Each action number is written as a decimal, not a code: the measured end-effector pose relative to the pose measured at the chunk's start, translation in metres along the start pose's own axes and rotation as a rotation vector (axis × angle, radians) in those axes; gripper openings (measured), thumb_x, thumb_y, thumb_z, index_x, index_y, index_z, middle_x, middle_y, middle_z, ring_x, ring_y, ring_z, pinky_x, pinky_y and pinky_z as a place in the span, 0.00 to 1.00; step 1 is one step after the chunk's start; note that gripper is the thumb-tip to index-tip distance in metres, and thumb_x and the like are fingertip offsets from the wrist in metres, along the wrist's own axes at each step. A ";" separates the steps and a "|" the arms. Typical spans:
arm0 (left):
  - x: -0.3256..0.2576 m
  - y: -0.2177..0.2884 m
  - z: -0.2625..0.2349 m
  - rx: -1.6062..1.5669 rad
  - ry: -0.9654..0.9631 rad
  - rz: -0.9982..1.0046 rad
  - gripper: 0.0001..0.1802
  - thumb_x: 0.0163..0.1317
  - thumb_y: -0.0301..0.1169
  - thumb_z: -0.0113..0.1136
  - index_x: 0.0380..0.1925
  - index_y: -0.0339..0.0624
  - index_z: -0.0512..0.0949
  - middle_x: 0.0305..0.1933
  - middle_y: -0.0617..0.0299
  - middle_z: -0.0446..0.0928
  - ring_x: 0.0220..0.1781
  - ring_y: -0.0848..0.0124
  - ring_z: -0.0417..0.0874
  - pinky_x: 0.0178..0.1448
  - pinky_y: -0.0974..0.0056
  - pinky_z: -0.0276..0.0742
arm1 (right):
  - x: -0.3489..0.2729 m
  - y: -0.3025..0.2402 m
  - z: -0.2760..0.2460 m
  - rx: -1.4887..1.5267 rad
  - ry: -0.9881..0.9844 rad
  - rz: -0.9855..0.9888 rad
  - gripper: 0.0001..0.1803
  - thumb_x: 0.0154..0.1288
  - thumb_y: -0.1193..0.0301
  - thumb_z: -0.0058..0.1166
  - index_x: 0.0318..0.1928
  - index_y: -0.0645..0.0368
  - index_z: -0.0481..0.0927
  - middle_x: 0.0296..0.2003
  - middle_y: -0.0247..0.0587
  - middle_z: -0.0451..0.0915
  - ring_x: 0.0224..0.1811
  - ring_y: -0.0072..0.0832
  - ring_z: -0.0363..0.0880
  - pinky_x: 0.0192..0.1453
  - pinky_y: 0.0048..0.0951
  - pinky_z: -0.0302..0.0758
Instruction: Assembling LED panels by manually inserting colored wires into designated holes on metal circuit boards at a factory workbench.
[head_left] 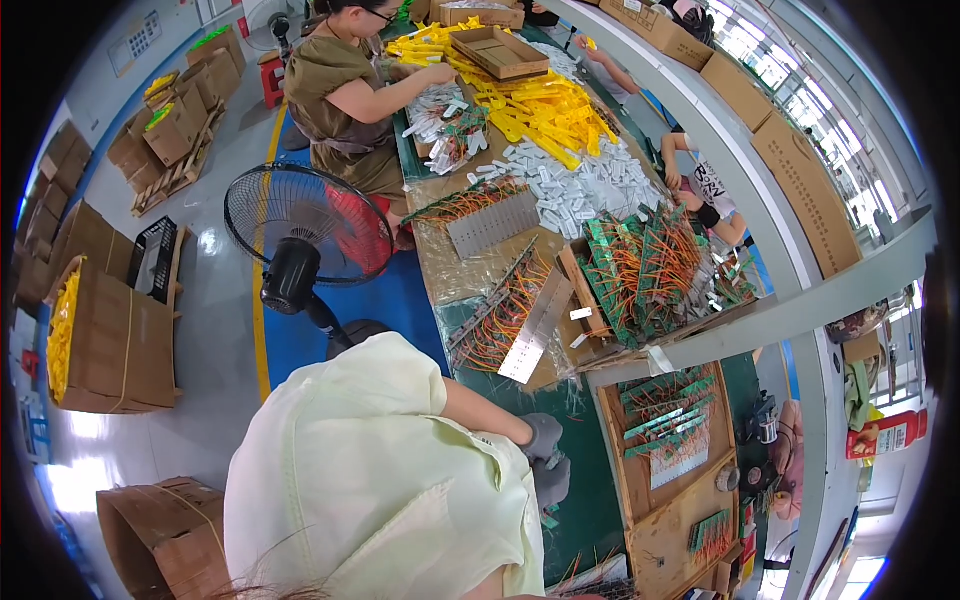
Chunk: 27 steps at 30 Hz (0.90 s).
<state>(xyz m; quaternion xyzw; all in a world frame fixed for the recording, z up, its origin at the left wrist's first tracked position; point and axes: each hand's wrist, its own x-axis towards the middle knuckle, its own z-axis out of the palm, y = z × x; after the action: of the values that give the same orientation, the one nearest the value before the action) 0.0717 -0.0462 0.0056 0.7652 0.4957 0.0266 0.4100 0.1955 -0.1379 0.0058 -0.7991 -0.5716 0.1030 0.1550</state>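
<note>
Gloved left grip (542, 436) sits beside gloved right grip (552, 482).

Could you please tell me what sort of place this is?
Probably an electronics assembly workshop: there are many green boards with orange wires, a big heap of yellow parts, and cartons standing at the left.

In your view, the wooden tray (652, 556) lies right of your hands (551, 482), with circuit boards (668, 408) on it. The pedestal fan (291, 275) stands left of the workbench (590, 460). At its far end, a cardboard tray (522, 72) sits on plastic pieces (550, 108).
</note>
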 end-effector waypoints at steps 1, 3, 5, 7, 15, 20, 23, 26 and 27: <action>-0.003 0.000 0.000 0.011 -0.002 0.019 0.17 0.45 0.40 0.68 0.34 0.44 0.89 0.33 0.47 0.85 0.35 0.54 0.88 0.43 0.53 0.82 | -0.001 0.008 0.006 0.036 0.055 -0.052 0.13 0.57 0.65 0.63 0.33 0.62 0.77 0.30 0.51 0.81 0.33 0.49 0.81 0.38 0.46 0.76; 0.013 -0.043 0.022 -0.271 -0.007 0.097 0.19 0.48 0.37 0.68 0.40 0.42 0.88 0.35 0.52 0.87 0.33 0.61 0.87 0.40 0.55 0.82 | 0.012 0.028 0.016 0.959 -0.209 -0.052 0.11 0.65 0.66 0.59 0.35 0.61 0.76 0.32 0.40 0.80 0.35 0.35 0.79 0.42 0.41 0.76; 0.007 -0.038 0.017 -0.818 -0.172 -0.004 0.19 0.53 0.31 0.69 0.46 0.41 0.86 0.35 0.60 0.86 0.29 0.70 0.85 0.32 0.61 0.83 | 0.017 0.053 0.015 1.474 -0.364 0.247 0.10 0.73 0.65 0.54 0.38 0.58 0.74 0.35 0.31 0.74 0.37 0.26 0.73 0.44 0.33 0.74; 0.011 -0.045 0.015 -1.001 -0.204 -0.071 0.18 0.54 0.29 0.70 0.48 0.43 0.86 0.36 0.61 0.86 0.27 0.71 0.84 0.28 0.65 0.83 | 0.019 0.059 0.018 1.761 -0.532 0.496 0.10 0.74 0.63 0.54 0.40 0.56 0.73 0.34 0.29 0.71 0.37 0.23 0.72 0.48 0.30 0.73; 0.010 -0.017 0.012 -0.186 0.056 0.123 0.18 0.55 0.35 0.66 0.46 0.44 0.81 0.42 0.48 0.84 0.50 0.51 0.85 0.54 0.50 0.77 | 0.017 0.024 0.004 1.309 -0.375 0.199 0.19 0.64 0.71 0.65 0.52 0.66 0.79 0.45 0.34 0.81 0.45 0.24 0.77 0.50 0.30 0.73; 0.015 -0.020 0.025 -0.236 0.017 0.106 0.21 0.56 0.37 0.66 0.49 0.44 0.79 0.43 0.48 0.84 0.50 0.50 0.85 0.53 0.51 0.77 | 0.019 0.047 0.013 1.278 -0.418 0.274 0.14 0.60 0.78 0.64 0.48 0.65 0.81 0.41 0.32 0.81 0.42 0.23 0.78 0.47 0.29 0.73; 0.040 -0.051 0.041 -0.125 -0.036 0.245 0.18 0.56 0.42 0.64 0.40 0.42 0.83 0.36 0.48 0.84 0.42 0.52 0.86 0.44 0.51 0.78 | 0.017 0.035 0.014 1.310 -0.320 0.205 0.07 0.62 0.81 0.60 0.40 0.59 0.80 0.36 0.28 0.79 0.39 0.19 0.75 0.44 0.24 0.71; 0.030 -0.050 0.019 -0.083 0.048 0.328 0.14 0.51 0.41 0.64 0.34 0.47 0.87 0.31 0.50 0.85 0.29 0.55 0.84 0.37 0.51 0.78 | 0.023 0.050 0.015 1.268 -0.306 0.099 0.07 0.61 0.81 0.58 0.38 0.57 0.81 0.37 0.26 0.79 0.38 0.18 0.74 0.44 0.23 0.72; 0.030 -0.062 0.024 -0.135 0.065 0.323 0.16 0.52 0.41 0.64 0.38 0.47 0.87 0.33 0.50 0.85 0.30 0.56 0.84 0.39 0.53 0.79 | 0.026 0.034 0.006 1.378 -0.354 0.112 0.08 0.60 0.81 0.58 0.39 0.57 0.81 0.37 0.26 0.79 0.39 0.18 0.76 0.43 0.24 0.73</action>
<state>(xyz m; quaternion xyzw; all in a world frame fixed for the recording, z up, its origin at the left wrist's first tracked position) 0.0522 -0.0266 -0.0619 0.8044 0.3763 0.1504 0.4345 0.2315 -0.1229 -0.0116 -0.5190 -0.3511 0.5767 0.5242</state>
